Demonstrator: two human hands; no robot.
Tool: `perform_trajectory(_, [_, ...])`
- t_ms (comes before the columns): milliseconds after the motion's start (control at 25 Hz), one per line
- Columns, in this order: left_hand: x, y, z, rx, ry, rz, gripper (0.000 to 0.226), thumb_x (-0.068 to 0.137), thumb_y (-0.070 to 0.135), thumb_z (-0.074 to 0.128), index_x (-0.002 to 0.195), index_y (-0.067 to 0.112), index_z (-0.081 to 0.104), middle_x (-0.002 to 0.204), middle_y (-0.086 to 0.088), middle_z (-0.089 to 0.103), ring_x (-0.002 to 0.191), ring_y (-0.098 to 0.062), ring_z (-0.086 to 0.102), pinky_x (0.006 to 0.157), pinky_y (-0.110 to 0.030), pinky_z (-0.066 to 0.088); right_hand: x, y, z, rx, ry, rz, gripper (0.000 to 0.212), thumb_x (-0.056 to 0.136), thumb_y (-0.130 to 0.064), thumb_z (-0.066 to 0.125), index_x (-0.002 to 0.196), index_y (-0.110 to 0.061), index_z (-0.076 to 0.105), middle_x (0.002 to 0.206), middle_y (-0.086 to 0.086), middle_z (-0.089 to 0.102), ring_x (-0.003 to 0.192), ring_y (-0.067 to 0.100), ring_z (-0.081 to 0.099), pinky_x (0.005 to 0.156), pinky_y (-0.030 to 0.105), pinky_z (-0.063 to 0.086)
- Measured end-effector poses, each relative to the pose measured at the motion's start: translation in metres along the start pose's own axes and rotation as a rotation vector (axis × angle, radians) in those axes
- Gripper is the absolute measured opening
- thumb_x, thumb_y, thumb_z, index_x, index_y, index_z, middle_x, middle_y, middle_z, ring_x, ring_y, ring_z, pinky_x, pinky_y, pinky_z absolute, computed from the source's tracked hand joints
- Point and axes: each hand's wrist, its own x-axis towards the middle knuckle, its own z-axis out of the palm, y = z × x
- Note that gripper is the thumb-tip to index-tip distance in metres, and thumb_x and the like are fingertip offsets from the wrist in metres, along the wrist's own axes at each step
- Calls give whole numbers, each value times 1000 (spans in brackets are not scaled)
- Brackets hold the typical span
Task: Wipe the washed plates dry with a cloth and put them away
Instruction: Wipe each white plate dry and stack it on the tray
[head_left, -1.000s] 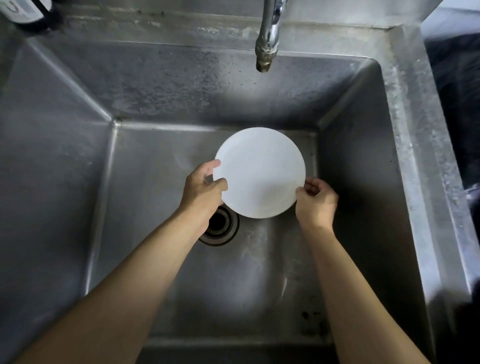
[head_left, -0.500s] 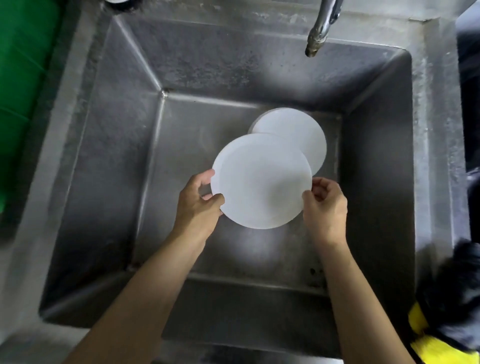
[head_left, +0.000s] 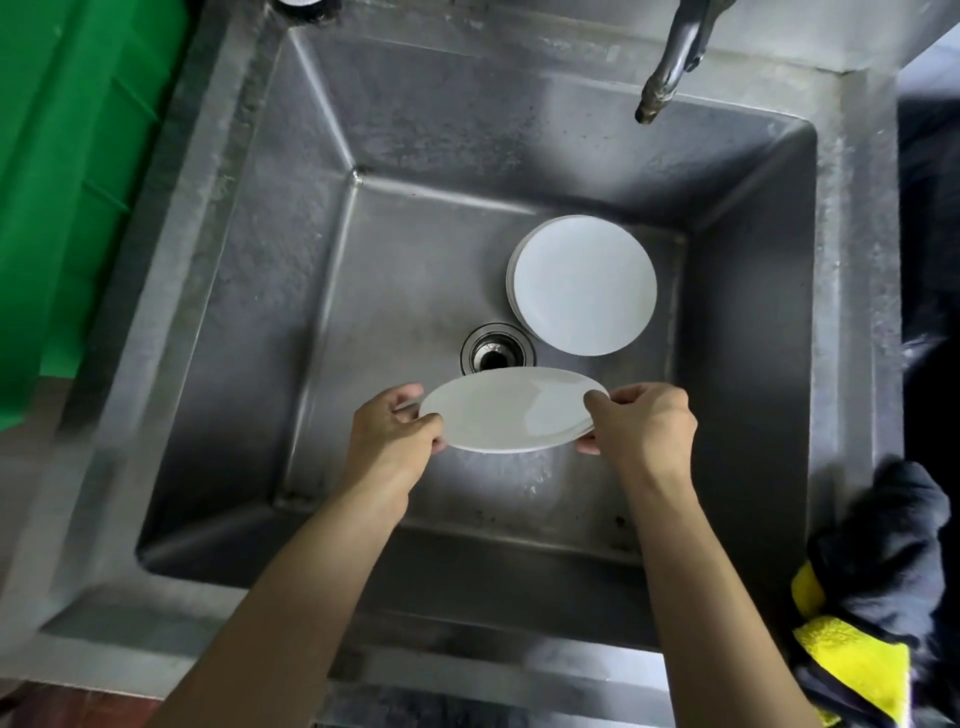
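I hold one white plate (head_left: 511, 410) tilted above the steel sink (head_left: 218, 291). My left hand (head_left: 395, 431) grips its left rim and my right hand (head_left: 641, 426) grips its right rim. A stack of white plates (head_left: 584, 286) lies on the sink floor at the back right, beside the drain (head_left: 496, 348). A black and yellow cloth (head_left: 872, 587) lies on the sink's right edge, near the front corner.
The tap spout (head_left: 670, 62) hangs over the back of the basin. A green bin (head_left: 72, 182) stands to the left of the sink. The sink's front rim (head_left: 363, 660) runs under my forearms.
The plate has been lifted off the stack, drawn toward me and tilted more edge-on. The stack and the drain are now uncovered. My view has shifted back and left.
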Motion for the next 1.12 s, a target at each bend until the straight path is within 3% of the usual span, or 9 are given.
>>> perform_trajectory(80, [-1,2,-1,-6,-1,-9,42,82,-11,61,115,14,62,94,1,67,87,-17,68,59,-21,56,-2,4,0,28,5,20,8,87,-11,63,84,-5,67,50,3,68,45,16,69,34,15,43])
perform_trajectory(120, [-2,3,-1,-12,10,-12,42,83,-11,60,116,14,62,97,-1,67,91,-19,67,61,-22,56,-3,5,0,53,3,35,6,87,-10,62,86,-7,67,52,2,69,45,16,70,38,15,46])
perform_trajectory(280, [-11,14,5,-155,39,-128,13,94,5,55,99,12,64,96,-6,70,87,-18,68,60,-25,53,-17,18,1,273,-3,60,16,88,-5,65,103,-8,67,74,2,77,60,18,76,65,37,65])
perform_trajectory(400, [-26,25,14,-388,10,-254,16,101,31,54,97,19,63,91,-6,73,84,-22,70,60,-36,60,-36,31,3,470,11,38,23,89,0,68,111,-8,65,91,6,76,73,17,77,58,32,63])
perform_trajectory(600, [-54,47,25,-454,-113,-159,30,98,48,56,114,26,67,100,4,78,89,-22,76,71,-43,63,-68,41,-7,656,60,13,26,90,2,69,109,-14,62,94,3,76,79,13,77,58,26,61])
perform_trajectory(760, [-79,58,35,-370,-215,-49,40,102,53,45,126,26,64,116,5,75,104,-20,72,87,-43,60,-85,49,-37,582,79,-77,21,92,-6,71,106,-17,62,95,3,76,78,14,76,68,32,63])
perform_trajectory(920, [-103,71,40,-259,-292,58,48,102,57,38,134,29,59,128,6,69,115,-19,67,94,-43,56,-91,72,-87,248,279,-286,18,93,-12,63,109,-19,66,96,-6,69,83,4,65,80,28,53])
perform_trajectory(1040, [-128,76,38,-196,-307,126,44,100,57,45,125,26,66,117,10,74,109,-18,70,85,-39,58,-87,97,-131,64,531,-402,33,86,-5,61,119,-11,62,104,-1,59,98,24,55,89,40,47])
perform_trajectory(1120, [-145,75,34,-165,-248,119,35,96,56,54,109,28,70,98,16,77,95,-14,74,71,-32,59,-76,118,-153,-8,642,-322,51,84,-15,68,133,-11,56,124,9,60,115,31,52,100,43,41])
